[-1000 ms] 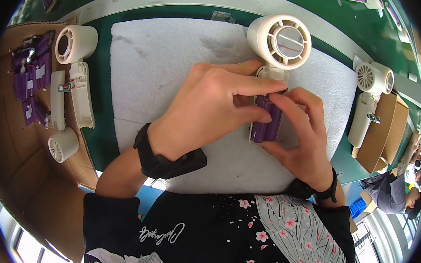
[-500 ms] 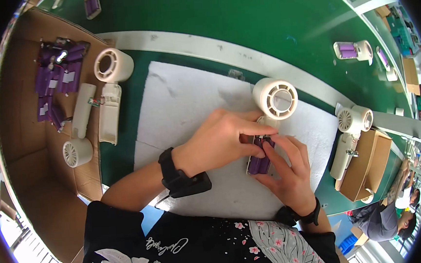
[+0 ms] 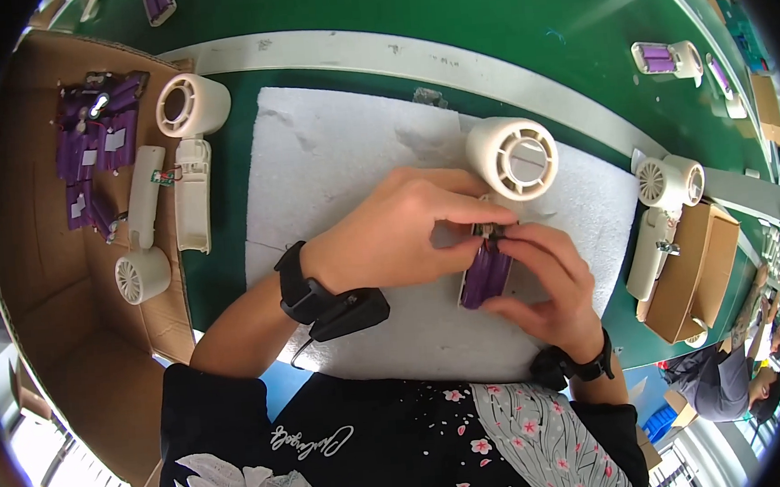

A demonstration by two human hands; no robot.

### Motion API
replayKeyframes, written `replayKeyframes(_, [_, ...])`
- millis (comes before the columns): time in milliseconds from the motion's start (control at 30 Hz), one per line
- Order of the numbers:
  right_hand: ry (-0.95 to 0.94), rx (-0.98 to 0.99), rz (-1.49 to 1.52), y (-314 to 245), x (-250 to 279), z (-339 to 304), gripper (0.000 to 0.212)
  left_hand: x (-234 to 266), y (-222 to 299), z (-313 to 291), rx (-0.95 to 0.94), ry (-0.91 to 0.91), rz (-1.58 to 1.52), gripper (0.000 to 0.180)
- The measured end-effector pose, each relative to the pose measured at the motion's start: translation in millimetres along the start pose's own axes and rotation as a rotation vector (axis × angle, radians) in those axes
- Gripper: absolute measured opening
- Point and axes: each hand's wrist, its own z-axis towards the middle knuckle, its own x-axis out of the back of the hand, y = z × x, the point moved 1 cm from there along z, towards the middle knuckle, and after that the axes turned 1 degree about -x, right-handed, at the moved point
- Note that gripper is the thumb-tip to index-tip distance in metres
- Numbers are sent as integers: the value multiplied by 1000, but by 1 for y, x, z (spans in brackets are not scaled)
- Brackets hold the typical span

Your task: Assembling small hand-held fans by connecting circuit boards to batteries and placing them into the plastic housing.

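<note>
A cream handheld fan lies on the white foam sheet, its round head pointing away from me and its handle open. A purple battery pack sits inside the handle, with a small circuit board at its upper end, by the fan's neck. My left hand is closed on the handle from the left, thumb and fingers around the board. From the right, my right hand presses its fingertips by the board, and its thumb rests along the handle's lower side. The fingertips partly hide what they touch.
On the left, a cardboard box holds several purple battery packs. An opened fan lies beside it. At right, another fan leans by a small carton. A white rail crosses behind the foam sheet.
My right fingers have shifted up to the board, so more of the battery pack shows. My left hand keeps its hold. The whole view has shifted slightly.
</note>
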Motion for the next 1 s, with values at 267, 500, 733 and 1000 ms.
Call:
replayKeyframes(267, [264, -152, 217, 8, -10, -10, 44, -9, 3, -1, -37, -73, 20, 39])
replayKeyframes(500, [154, -161, -96, -5, 10, 2, 64, -6, 4, -3, -45, -117, 95, 41])
replayKeyframes(733, [105, -180, -65, -9, 15, 24, 80, -6, 0, -2, -107, -96, 87, 40])
replayKeyframes(1000, [9, -172, -59, -10, 19, 29, 82, -7, -3, -3, -139, -81, 71, 40])
